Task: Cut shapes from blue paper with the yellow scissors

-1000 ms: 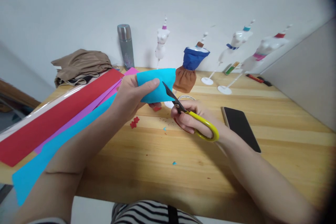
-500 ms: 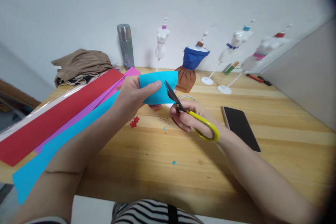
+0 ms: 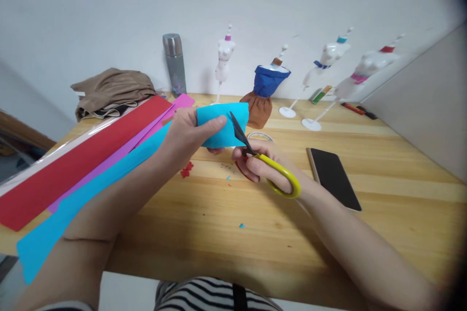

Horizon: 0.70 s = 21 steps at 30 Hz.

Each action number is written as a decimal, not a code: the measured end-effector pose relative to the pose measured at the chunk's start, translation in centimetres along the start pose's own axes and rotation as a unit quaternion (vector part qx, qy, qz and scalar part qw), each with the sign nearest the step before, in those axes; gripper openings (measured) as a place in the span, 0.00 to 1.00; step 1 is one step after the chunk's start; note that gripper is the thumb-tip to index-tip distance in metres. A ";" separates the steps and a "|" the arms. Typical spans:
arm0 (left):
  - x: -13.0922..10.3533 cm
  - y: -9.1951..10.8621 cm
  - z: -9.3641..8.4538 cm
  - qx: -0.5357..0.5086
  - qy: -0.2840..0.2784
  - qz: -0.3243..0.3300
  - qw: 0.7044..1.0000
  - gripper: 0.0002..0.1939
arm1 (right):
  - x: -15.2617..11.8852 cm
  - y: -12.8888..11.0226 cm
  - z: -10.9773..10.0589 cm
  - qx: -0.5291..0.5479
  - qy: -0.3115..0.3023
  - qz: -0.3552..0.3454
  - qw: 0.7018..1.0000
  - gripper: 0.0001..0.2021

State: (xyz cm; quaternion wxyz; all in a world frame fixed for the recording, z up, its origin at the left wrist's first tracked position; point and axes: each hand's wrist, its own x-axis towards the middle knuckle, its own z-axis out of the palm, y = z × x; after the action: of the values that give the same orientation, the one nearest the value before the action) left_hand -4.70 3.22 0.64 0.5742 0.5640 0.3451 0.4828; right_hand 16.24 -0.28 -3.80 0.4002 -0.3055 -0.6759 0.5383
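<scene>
A: What do the two hands hold?

B: The left hand [image 3: 188, 131] grips a blue sheet [image 3: 228, 135], thumb flat on the near face, fingers partly visible beneath. The right hand [image 3: 260, 158] is closed about the handles of the scissors [image 3: 242, 135], whose dark blades point up and leftward.

A: Where does the sheet lie relative to the hands?

B: It is raised above the table [image 3: 233, 257], extending rightward from the left thumb. The blades overlap its right portion; whether they bite into it cannot be told.

A: How is the material likely to handle?

B: It appears thin and light, with enough body to stand out unsupported, yet probably soft enough to bend under the blades. A broad pinch close to the cutting line, clear of the edges, should steady it best; the scissors are stiffer, presumably heavier, and best held by the loops.

A: What surrounds the hands?

B: A blue strip [image 3: 120, 167] runs beside the left forearm, its link to the raised sheet hidden. Red cutouts [image 3: 187, 170] lie below the left hand; a phone [image 3: 333, 177] lies right of the right hand.
</scene>
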 end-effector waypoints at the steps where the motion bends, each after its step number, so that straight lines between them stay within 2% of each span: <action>1: 0.0 0.0 0.0 0.000 -0.001 -0.001 1.000 0.13 | 0.0 0.0 0.0 0.000 0.000 -0.004 1.000 0.21; 11: 0.2 -0.2 0.0 0.023 -0.012 -0.010 1.000 0.16 | -0.1 0.8 0.1 -0.021 0.012 0.002 1.000 0.22; 17: 0.1 -0.3 0.1 0.047 -0.013 -0.022 0.999 0.14 | 0.1 1.9 -0.1 -0.041 0.018 -0.044 0.998 0.24; 21: 0.2 -0.4 0.2 0.043 -0.014 -0.019 0.999 0.14 | 0.1 1.8 -0.1 -0.040 0.024 -0.046 0.998 0.24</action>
State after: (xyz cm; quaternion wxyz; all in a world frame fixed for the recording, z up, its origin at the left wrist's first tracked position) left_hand -4.44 3.37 0.33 0.5633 0.5885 0.3678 0.4485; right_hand 16.22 0.31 -5.54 0.4278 -0.3034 -0.7004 0.4841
